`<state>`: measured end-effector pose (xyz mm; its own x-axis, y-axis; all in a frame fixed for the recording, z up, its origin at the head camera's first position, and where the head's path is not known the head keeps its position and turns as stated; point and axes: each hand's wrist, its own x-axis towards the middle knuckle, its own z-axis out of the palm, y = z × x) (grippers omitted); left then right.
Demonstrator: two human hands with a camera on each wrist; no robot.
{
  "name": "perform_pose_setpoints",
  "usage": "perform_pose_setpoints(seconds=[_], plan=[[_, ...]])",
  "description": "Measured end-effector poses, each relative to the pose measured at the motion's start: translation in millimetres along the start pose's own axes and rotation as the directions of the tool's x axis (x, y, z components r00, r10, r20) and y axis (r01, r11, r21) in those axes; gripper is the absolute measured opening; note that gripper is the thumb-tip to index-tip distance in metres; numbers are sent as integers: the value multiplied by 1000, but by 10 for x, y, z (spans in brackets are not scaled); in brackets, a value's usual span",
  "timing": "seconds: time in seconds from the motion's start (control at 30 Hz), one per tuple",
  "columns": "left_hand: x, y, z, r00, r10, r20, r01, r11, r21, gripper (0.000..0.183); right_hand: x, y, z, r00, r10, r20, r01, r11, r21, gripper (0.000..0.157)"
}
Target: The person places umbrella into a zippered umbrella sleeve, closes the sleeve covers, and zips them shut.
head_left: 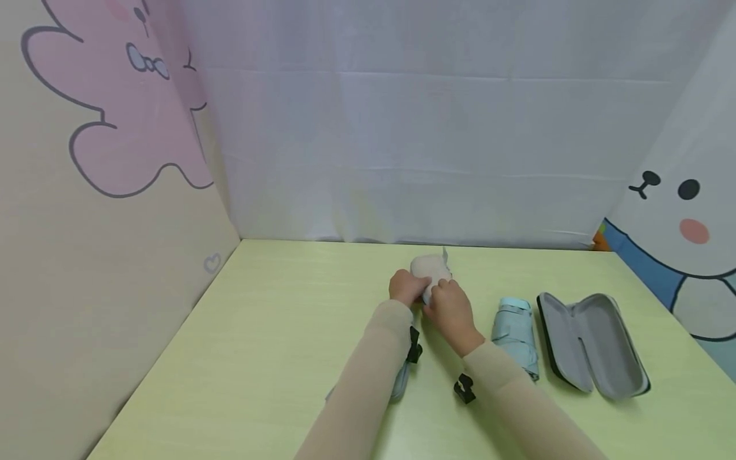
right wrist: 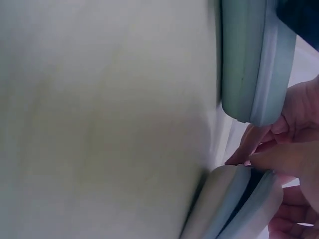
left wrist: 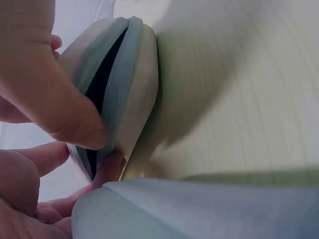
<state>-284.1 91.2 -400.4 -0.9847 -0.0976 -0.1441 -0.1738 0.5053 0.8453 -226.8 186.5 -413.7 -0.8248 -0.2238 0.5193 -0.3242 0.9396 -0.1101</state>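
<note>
A pale zip-up case with grey-blue edging stands towards the back of the table. Its zip is parted, leaving a dark slit along the case in the left wrist view. From the left side my left hand grips it, thumb across the near end. My right hand pinches the same near end with curled fingers. Under my left forearm lies a grey-blue case, partly hidden by the sleeve; its rounded end shows in the right wrist view.
Right of my right arm lies a rolled light-blue bundle. Beyond it a hinged case with grey lining lies spread open. White curtain hangs behind the table, and a printed wall borders it on the left.
</note>
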Motion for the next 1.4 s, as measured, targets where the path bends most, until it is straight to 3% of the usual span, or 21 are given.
perform_pose_setpoints(seconds=[0.13,0.23,0.3,0.37,0.43,0.5,0.57,0.63,0.77,0.83,1.0,1.17,1.4], plan=[[16,-16,16,1000,5,-4,-5,1000,1,37,-21,9,28,1000,3,7,-3,1000,-13,31],[19,-19,19,1000,5,-17,-4,999,43,39,-19,28,-3,998,17,65,-19,999,34,28],[22,-19,21,1000,-4,-23,6,997,72,40,3,59,-64,989,60,137,-78,988,136,23],[23,-17,23,1000,-20,-16,21,997,77,40,42,114,-141,966,148,211,-197,952,235,19],[24,-16,24,999,-37,-2,37,997,62,40,82,197,-210,928,268,258,-342,889,304,22],[26,-18,23,999,-43,7,42,998,47,40,107,286,-258,875,387,289,-472,813,341,30],[23,-22,17,999,-48,14,48,998,30,41,114,363,-271,824,458,333,-558,756,341,39],[20,-29,10,999,-44,13,44,999,27,41,103,416,-256,771,491,406,-626,704,337,46],[17,-38,-1,999,-42,22,42,999,26,43,62,452,-187,696,456,555,-682,662,311,56],[26,-43,8,999,-42,35,41,999,30,43,47,453,-153,685,434,585,-684,659,312,57],[64,-41,49,997,-31,77,24,996,91,41,32,447,-101,689,421,590,-679,658,324,57],[72,-22,67,995,-28,94,14,989,148,40,26,454,-75,680,435,590,-699,627,344,54],[64,-19,67,996,-7,94,-8,988,155,41,19,466,-55,672,455,584,-720,588,370,52]])
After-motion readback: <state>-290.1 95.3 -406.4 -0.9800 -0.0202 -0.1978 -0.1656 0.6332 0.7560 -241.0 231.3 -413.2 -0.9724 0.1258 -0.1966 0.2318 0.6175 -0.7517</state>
